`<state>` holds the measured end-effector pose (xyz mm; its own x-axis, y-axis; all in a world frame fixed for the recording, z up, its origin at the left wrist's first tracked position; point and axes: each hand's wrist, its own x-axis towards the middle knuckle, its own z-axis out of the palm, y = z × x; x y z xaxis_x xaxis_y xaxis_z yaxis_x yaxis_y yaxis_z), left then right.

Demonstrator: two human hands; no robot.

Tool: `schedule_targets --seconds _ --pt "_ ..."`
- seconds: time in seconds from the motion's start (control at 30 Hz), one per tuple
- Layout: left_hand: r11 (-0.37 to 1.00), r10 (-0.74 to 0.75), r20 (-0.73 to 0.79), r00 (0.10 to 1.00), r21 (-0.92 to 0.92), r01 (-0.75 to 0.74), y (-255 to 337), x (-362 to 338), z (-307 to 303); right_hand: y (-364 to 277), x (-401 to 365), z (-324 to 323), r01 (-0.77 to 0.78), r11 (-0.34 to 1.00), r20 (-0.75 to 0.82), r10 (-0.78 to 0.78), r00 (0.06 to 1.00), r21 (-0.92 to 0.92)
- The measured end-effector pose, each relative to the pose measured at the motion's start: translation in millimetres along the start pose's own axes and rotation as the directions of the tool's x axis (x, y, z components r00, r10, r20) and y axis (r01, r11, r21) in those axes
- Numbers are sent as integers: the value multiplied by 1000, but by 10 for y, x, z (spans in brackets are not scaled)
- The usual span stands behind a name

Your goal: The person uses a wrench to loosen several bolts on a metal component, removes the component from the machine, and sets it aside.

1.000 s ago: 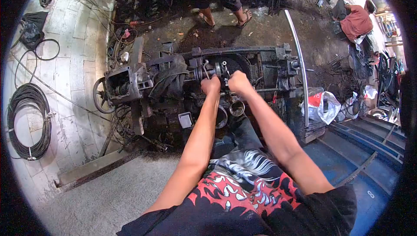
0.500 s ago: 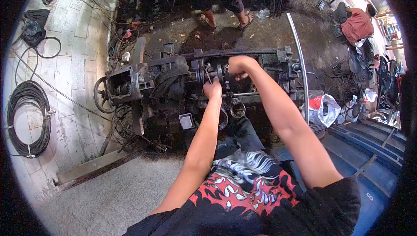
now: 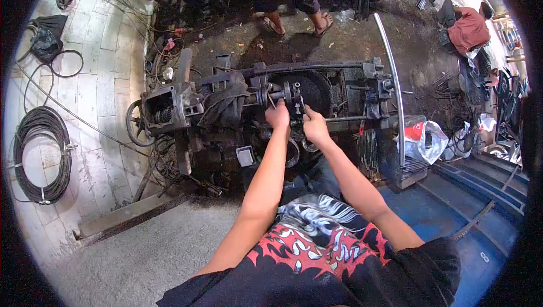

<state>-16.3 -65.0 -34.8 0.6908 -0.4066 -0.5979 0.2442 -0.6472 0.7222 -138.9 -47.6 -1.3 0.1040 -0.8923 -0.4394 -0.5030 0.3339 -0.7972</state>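
Note:
A dark, greasy machine with a long frame [image 3: 350,119] lies across in front of me. My left hand [image 3: 277,117] is closed around a thin metal bar [image 3: 272,102] that reaches into the round shaft parts. Just to its right, my right hand [image 3: 315,126] grips the near end of a wrench [image 3: 301,101], whose ring end lies by the round flange [image 3: 288,93]. What the far tips of both tools sit on is too small to make out. A dark cloth [image 3: 225,106] drapes over the machine left of my hands.
A handwheel [image 3: 134,123] stands at the machine's left end. A long metal pipe [image 3: 391,75] stands at the right, near a plastic bag [image 3: 424,140]. A small white tray [image 3: 245,156] is below my left hand. One person's legs [image 3: 297,1] stand opposite; another person [image 3: 468,30] crouches at far right.
My right hand has come down toward me from above the flange to the wrench's near end, and its elbow has lowered. My left hand has stayed almost in place.

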Motion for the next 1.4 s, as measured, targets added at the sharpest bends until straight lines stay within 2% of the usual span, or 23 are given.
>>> schedule_targets --seconds 0.07,0.13,0.27,0.33,0.47,0.53,0.57,0.63,0.67,0.73,0.77,0.87,0.9,0.93,1.0,1.13,1.2,1.33,1.37,1.4 --pt "1000 21 9 1000 20 -22 -45 109 39 2 4 9 -3 1000 -26 3 1000 19" --pt "992 -36 -47 998 118 42 -25 157 68 -92 8 -29 -47 998 -13 47 999 31" --pt "994 -34 -43 998 105 38 -28 223 86 -151 144 -2 -43 998 -5 43 999 35" --pt "991 -51 -1 999 125 51 -41 271 83 -224 144 -40 -175 980 57 170 984 98" --pt "988 -34 55 998 155 25 16 232 12 -24 300 77 -169 968 70 158 985 184" --pt "978 159 18 987 133 -160 -58 190 10 -221 238 -54 -309 911 177 268 947 272" --pt "978 159 19 987 134 -160 -108 179 4 -317 214 -131 -309 911 176 268 947 273" --pt "996 86 -47 995 18 -85 -198 199 25 -439 217 -259 -439 814 403 281 871 381" --pt "996 88 -44 995 15 -88 -208 241 69 -453 230 -272 -435 815 400 279 873 382" --pt "977 -149 -65 987 -164 137 -186 276 98 -452 206 -253 -407 843 378 270 886 351" --pt "977 -149 -69 986 -165 136 -165 310 102 -457 206 -245 -407 843 382 268 884 350" --pt "949 -285 40 958 -128 288 -97 400 147 -473 194 -252 -410 847 379 276 883 338" --pt "933 -325 8 946 -159 322 3 335 136 -471 182 -254 -391 860 364 267 892 328" --pt "934 -322 8 947 -160 320 67 305 109 -481 178 -256 -371 873 349 257 901 316" --pt "945 -319 97 943 -35 324 147 264 23 -509 174 -271 -369 875 350 255 901 312" --pt "954 -269 42 962 -129 272 -149 443 146 -496 176 -246 -371 875 349 258 901 310" --pt "980 -175 -37 984 -105 170 -203 420 184 -477 172 -250 -383 867 356 265 896 318" --pt "982 -190 39 981 -11 191 -232 369 132 -494 167 -253 -382 867 355 264 897 320" --pt "976 -165 36 986 -138 169 -277 373 149 -485 173 -242 -381 867 355 263 897 321" --pt "976 -163 37 986 -138 167 -214 359 162 -474 185 -232 -378 870 353 262 898 317"
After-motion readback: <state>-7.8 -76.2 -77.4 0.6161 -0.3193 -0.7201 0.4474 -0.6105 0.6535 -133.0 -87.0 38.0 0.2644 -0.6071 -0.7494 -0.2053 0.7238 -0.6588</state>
